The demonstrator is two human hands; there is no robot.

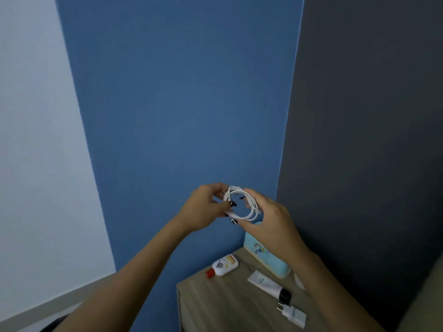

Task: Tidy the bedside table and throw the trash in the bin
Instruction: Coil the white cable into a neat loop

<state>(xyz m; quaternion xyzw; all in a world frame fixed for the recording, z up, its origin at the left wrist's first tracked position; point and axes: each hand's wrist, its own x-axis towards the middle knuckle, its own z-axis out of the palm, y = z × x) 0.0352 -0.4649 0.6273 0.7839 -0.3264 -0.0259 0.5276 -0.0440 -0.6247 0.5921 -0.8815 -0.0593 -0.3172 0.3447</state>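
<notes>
Both hands are raised in front of the blue wall, above the wooden bedside table (215, 305). Between them is a white cable (249, 209) wound into a small coil. My left hand (203, 207) pinches the coil's left side with its fingertips. My right hand (268, 221) curls round the coil's right side from behind. On the table lie a white bottle with a red cap (223, 265), a white tube with a black cap (268, 285) and a white plug adapter (292, 315). No bin is in view.
A light blue box with a colourful print (263, 257) stands at the table's back, against the wall corner. A dark grey wall rises on the right. A pale bed edge (426, 303) shows at the lower right. Floor and skirting lie at the lower left.
</notes>
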